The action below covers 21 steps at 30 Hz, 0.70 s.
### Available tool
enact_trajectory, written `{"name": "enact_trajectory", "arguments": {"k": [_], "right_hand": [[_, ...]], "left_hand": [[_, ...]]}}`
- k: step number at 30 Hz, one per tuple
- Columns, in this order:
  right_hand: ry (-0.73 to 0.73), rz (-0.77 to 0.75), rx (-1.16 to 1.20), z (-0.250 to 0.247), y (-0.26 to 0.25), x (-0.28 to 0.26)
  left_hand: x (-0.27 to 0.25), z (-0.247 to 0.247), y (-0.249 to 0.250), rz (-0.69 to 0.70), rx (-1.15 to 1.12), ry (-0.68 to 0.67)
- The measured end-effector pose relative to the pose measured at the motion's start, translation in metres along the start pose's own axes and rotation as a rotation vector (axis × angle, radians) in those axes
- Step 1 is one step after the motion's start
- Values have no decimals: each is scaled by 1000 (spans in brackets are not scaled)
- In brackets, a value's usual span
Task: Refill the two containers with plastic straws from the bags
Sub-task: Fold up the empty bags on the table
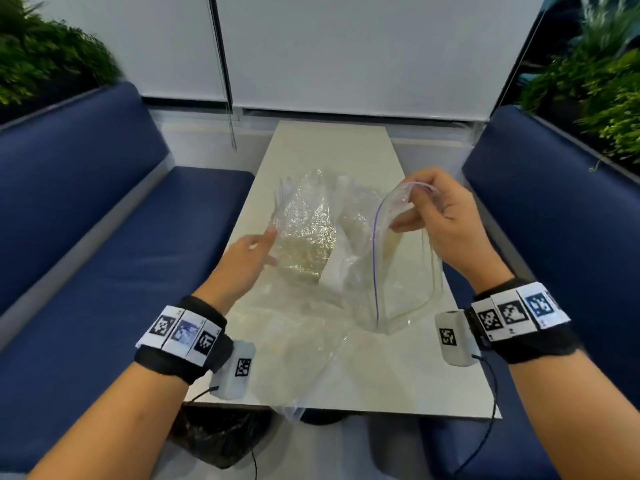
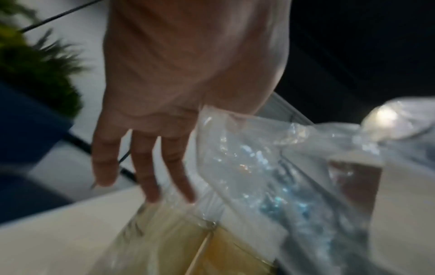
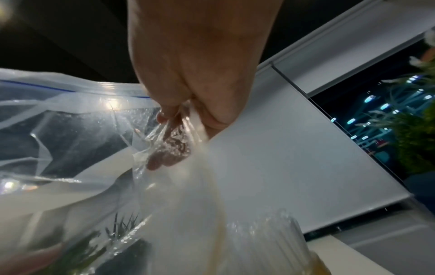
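On the left, the left hand (image 1: 247,259) is held open, its fingers (image 2: 146,167) straight and spread, with the fingertips at the side of a crinkled clear bag (image 1: 306,230) that stands near the middle of the tabletop (image 1: 398,375). Nothing is gripped by this hand. The crinkled bag is judged to be light, thin and noisy film, easily crushed; what it holds cannot be told for certain, though a pale yellowish mass is seen low in it. It would best be taken near its top edge, where the film is bunched.

To the right, a clear zip-top bag (image 1: 401,271) with a blue line along its mouth is lifted off the tabletop toward the right edge. Its upper rim is pinched by the right hand (image 1: 446,216), the thumb and fingers (image 3: 164,158) being closed on the film, which is seen through the plastic in the right wrist view. This bag is judged soft, limp and slippery, and it appears almost empty. A hold on the thicker zip strip is judged surer than one on the smooth wall.

No containers can be made out clearly. No brand or readable writing is seen; only black-and-white coded squares are carried on the wrist bands (image 1: 180,332).
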State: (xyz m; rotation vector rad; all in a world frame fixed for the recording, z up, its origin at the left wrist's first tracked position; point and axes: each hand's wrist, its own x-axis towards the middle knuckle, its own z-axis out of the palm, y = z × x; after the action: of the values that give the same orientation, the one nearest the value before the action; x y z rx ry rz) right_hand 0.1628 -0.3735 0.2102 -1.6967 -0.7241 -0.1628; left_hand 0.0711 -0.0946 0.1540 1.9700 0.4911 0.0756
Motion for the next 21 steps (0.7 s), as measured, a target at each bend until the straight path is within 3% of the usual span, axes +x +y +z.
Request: {"name": "enact_trajectory", "arguments": {"k": [2,5,7,9,11,13,16,18,21], "right_hand": [[0,25,-37,6,12,-1],[-25,10,-350,-1,41,-4],[2,77,-482,-14,55,-7],[-50,228,-502,-24,64,-12],[-235,403,-499,-23,68,-16],[-325,498,-417,-17,66,-19],[-287,439,-377,5,54,-16],[-273,374,-544,31,51,-15],[-434,419,-818,78,66,-23]], "left_hand": [[1,0,-7,38,-118,-12],[8,-13,-20,120,-96,168],[14,-27,-31,147,8,260],[20,-38,-43,153,77,213],[25,-43,-54,149,132,129],[31,-44,-66,147,211,110],[40,-42,-84,140,373,120],[45,-37,-96,119,472,116],[53,-29,-116,62,607,80]]}}
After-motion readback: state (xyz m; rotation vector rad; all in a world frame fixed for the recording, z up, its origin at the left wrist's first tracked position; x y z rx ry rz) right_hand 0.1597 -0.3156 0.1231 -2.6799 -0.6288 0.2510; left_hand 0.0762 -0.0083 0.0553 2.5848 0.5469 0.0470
